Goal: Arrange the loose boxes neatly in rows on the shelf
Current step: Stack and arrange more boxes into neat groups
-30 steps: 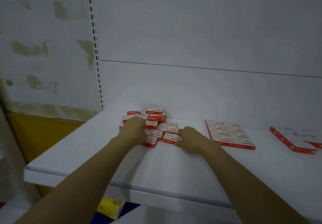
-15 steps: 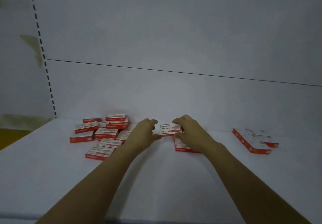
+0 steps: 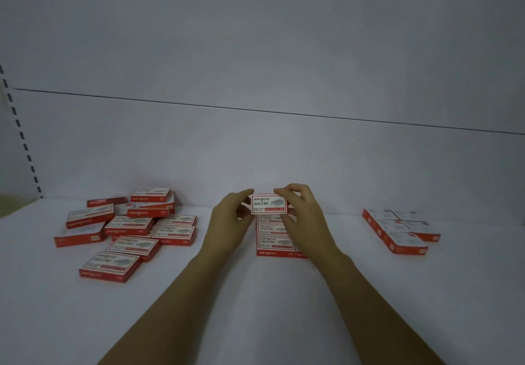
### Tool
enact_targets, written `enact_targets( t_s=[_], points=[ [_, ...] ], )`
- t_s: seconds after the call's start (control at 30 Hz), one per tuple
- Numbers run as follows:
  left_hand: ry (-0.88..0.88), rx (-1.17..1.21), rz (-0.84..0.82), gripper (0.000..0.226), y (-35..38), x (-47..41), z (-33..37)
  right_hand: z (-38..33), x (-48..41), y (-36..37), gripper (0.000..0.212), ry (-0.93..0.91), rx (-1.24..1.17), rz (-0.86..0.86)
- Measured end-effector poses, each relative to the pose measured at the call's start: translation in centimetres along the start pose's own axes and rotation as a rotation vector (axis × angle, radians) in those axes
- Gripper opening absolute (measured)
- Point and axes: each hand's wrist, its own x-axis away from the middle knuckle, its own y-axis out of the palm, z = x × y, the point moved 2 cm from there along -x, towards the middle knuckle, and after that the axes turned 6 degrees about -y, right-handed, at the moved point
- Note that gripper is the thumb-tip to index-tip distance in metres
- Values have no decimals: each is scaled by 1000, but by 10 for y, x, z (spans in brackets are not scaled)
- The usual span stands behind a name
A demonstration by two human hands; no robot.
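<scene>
A small red-and-white box (image 3: 268,204) is raised upright, its printed face toward me, above the far end of a neat row of boxes (image 3: 274,237) in the middle of the white shelf (image 3: 255,308). My left hand (image 3: 231,222) pinches its left end. My right hand (image 3: 301,217) pinches its top right corner and partly hides the row's right side. A loose pile of several like boxes (image 3: 133,228) lies scattered and overlapping at the left.
Another tidy block of flat boxes (image 3: 397,229) lies at the right of the shelf. The white back panel (image 3: 255,151) rises just behind the boxes. A slotted upright (image 3: 21,134) runs down the far left edge.
My view has shifted right and closer. Both hands left the loose pile, carried one box right to the middle row, and now hold it upright, facing me.
</scene>
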Motion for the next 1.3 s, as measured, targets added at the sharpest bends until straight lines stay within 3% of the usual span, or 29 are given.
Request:
enact_targets(
  t_s=[0.4, 0.53, 0.67, 0.77, 0.9, 1.2, 1.3],
  points=[
    [38, 67, -63, 49, -6, -3, 7, 1, 1, -10, 44, 58, -117, 17],
    [-78, 229, -181, 41, -10, -7, 7, 7, 0, -19, 48, 215, -341, -17],
    [-283, 416, -276, 20, -14, -11, 1, 14, 2, -26, 44, 376, -596, -100],
    [-433, 515, -331, 40, -12, -12, -4, 12, 2, -22, 37, 470, -710, -114],
    [-562, 432, -365, 52, -8, -10, -2, 10, 2, -13, 41, 627, -865, -146],
    [-646, 438, -418, 51, -5, -7, -3, 7, 5, -9, 37, 739, -987, -187],
    [-632, 512, -490, 43, -5, -7, -3, 8, 4, -11, 34, 725, -981, -124]
  ],
)
